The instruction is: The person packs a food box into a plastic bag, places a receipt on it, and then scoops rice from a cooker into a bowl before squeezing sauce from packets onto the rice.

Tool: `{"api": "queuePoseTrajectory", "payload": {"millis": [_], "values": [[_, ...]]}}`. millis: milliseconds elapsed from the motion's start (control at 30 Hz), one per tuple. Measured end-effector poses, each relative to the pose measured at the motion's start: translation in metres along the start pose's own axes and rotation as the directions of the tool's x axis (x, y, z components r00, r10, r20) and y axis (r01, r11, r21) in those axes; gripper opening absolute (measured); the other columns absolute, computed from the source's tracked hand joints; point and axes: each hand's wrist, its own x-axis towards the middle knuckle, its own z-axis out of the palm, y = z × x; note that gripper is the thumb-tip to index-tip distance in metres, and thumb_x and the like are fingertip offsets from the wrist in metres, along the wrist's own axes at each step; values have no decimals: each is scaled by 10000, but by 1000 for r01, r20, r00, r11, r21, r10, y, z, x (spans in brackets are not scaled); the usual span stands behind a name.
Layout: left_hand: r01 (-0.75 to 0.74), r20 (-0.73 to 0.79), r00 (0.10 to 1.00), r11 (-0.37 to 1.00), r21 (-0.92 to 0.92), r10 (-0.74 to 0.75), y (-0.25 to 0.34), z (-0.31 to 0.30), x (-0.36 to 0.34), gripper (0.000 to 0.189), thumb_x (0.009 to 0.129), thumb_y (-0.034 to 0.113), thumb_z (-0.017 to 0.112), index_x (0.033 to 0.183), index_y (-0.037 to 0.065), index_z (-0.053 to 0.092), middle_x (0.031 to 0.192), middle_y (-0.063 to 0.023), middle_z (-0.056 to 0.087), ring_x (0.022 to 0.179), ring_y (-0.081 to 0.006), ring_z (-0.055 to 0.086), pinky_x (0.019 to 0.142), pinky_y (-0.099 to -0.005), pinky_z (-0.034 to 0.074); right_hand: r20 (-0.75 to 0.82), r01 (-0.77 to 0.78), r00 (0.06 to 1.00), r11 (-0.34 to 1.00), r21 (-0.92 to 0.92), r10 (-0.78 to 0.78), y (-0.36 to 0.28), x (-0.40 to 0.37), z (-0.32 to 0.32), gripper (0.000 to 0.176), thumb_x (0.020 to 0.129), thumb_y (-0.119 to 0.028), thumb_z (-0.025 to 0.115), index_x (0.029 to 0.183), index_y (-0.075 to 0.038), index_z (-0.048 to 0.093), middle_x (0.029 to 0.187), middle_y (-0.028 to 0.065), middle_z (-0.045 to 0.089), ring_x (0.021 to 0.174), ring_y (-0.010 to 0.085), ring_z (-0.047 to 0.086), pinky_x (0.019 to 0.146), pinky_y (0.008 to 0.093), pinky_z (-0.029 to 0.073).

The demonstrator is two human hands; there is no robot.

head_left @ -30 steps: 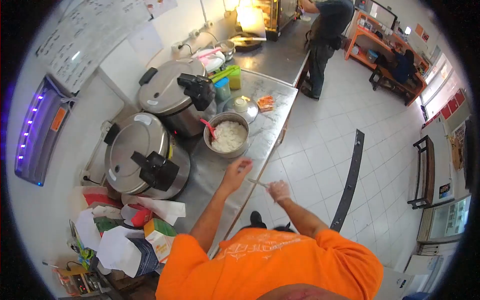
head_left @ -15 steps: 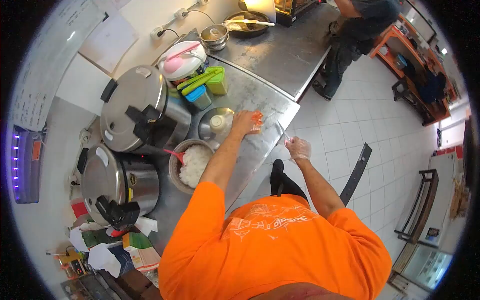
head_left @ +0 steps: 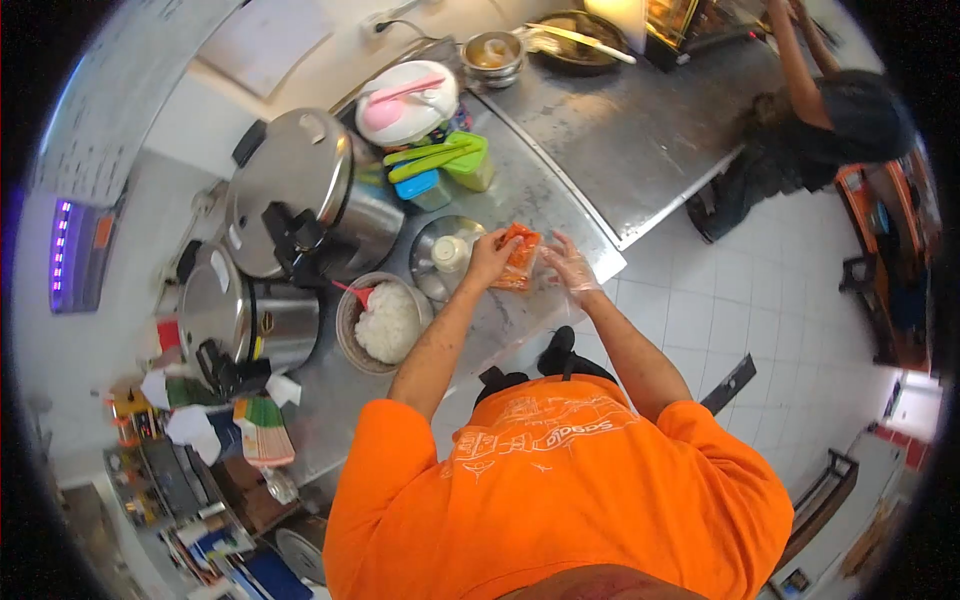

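Observation:
My left hand (head_left: 488,258), bare, pinches the upper left of a clear plastic packet with orange contents (head_left: 517,262), over the metal counter. My right hand (head_left: 572,266) wears a clear plastic glove and is just right of the packet. Its fingers are apart, and I see nothing held in them. Left of the packet, a metal bowl (head_left: 424,262) has a pale round-topped container (head_left: 449,253) in it. Nearer me stands a pot of white rice (head_left: 388,322) with a red spoon (head_left: 358,292) resting in it.
Two large metal cookers (head_left: 290,190) (head_left: 215,300) stand along the left. Behind the bowl are lidded tubs (head_left: 468,160) with green tongs (head_left: 432,160) on top. A dark pan (head_left: 575,45) sits farther back. Another person (head_left: 800,130) stands at the counter's far right.
My gloved right hand has moved from beyond the counter's edge up beside the packet, and its fingers have spread. More of the orange packet shows under my left hand. The view has shifted.

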Motion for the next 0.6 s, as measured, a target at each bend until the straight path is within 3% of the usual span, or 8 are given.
{"api": "queuePoseTrajectory", "payload": {"millis": [33, 133, 167, 300, 433, 533, 567, 600], "values": [[-25, -27, 999, 990, -140, 22, 7, -6, -10, 286, 883, 160, 696, 1124, 9, 663, 979, -108, 703, 881, -139, 641, 746, -285, 514, 160, -58, 986, 990, 130, 36, -13, -5, 5, 429, 884, -324, 691, 1219, -71, 603, 973, 49, 679, 818, 206, 649, 752, 343, 529], [-88, -49, 995, 986, -143, 82, 21, -31, -49, 335, 867, 111, 712, 1167, -13, 627, 994, -87, 693, 912, -129, 636, 756, -276, 522, 392, -52, 913, 986, -160, 112, -23, 8, 25, 465, 883, -189, 707, 1297, -52, 544, 960, 74, 683, 754, 151, 635, 685, 304, 517], [28, -72, 996, 968, -248, -47, 47, -42, -71, 386, 853, 92, 727, 1195, -28, 591, 1008, -83, 687, 931, -132, 636, 780, -287, 531, 393, -64, 915, 995, -77, 89, -25, 4, 38, 438, 876, -143, 704, 1257, -10, 532, 950, 79, 682, 746, 135, 637, 664, 294, 530], [16, -304, 912, 763, -646, -276, 38, -73, -135, 306, 865, 90, 711, 1137, -16, 619, 966, -79, 695, 874, -124, 649, 781, -265, 528, 498, -232, 859, 958, 170, 120, -42, -37, 84, 300, 855, -90, 704, 1112, -20, 568, 946, 107, 687, 781, 168, 673, 676, 288, 577], [-134, -440, 896, 907, -399, -61, 48, -118, -190, 129, 868, 39, 677, 980, -27, 683, 912, -78, 704, 857, -115, 649, 786, -262, 525, 646, 87, 758, 967, -242, 93, -37, -65, 119, 499, 822, -134, 738, 1263, -56, 520, 1038, 126, 688, 878, 201, 691, 758, 313, 573], [-125, -303, 944, 992, 35, 130, 75, -149, -226, 180, 856, 57, 681, 1010, -34, 671, 919, -108, 711, 844, -154, 667, 783, -283, 522, 779, 613, 598, 734, -294, -188, -64, -112, 159, 491, 837, -190, 727, 1279, -72, 547, 1034, 101, 695, 866, 189, 684, 790, 316, 551], [-123, -256, 954, 983, 134, 154, 82, -158, -234, 188, 854, 74, 685, 1010, -30, 673, 916, -118, 709, 842, -173, 671, 783, -294, 520, 781, 528, 623, 755, -388, -35, -68, -118, 167, 329, 873, -204, 684, 1159, -47, 643, 976, 99, 708, 831, 176, 672, 777, 309, 530], [-124, -202, 964, 965, 231, 172, 89, -167, -241, 197, 852, 91, 688, 1009, -26, 675, 914, -128, 708, 840, -193, 674, 783, -305, 518, 819, 596, 571, 717, -360, -63, -72, -123, 176, 283, 878, -193, 674, 1116, -39, 663, 948, 106, 708, 819, 172, 667, 765, 306, 526]]}}
